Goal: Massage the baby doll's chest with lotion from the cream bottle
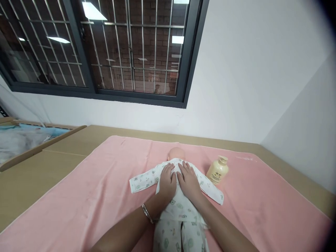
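While both hands, left and right, press flat on the doll, a capped lotion bottle stands beside.

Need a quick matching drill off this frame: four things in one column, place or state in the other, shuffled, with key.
Things:
1. doll
2. bottle
3. pink cloth
4. bracelet

Places or states:
A. on the wrist of the left hand
B. spread over the table
C. lying in a printed white suit, under both the left hand and the right hand
D. upright on the cloth, to the right of the doll

Pairs: 1-C, 2-D, 3-B, 4-A
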{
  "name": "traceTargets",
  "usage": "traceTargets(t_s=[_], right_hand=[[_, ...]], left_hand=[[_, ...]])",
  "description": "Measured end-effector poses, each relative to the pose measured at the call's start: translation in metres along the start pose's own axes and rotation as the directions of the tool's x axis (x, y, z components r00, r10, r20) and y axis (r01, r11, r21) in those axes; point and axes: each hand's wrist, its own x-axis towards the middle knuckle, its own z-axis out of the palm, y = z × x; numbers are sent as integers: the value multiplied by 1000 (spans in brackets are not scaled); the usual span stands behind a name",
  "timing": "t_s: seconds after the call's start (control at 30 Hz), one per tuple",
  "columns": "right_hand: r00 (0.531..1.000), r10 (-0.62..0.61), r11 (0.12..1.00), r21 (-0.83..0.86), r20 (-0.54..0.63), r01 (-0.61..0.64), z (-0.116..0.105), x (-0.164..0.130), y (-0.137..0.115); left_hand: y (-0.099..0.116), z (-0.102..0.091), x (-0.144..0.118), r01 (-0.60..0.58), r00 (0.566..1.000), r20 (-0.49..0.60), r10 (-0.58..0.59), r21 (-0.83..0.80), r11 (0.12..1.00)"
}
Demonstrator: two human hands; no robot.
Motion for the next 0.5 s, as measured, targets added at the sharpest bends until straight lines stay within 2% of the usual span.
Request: traceTargets(t_s=[0.23, 0.4, 0.5], right_hand=[[999, 29, 999, 16, -39, -29, 3, -7, 4], [998, 8, 998, -59, -55, -12, 3, -16, -3], [997, 28, 999, -24, -71, -30, 4, -16, 0]], left_hand=[[2, -1, 0, -24, 1000, -11, 25, 55, 998], [4, -4, -2, -74, 997, 16, 72, 114, 991], [7, -5, -6, -106, 994, 45, 99, 179, 978]])
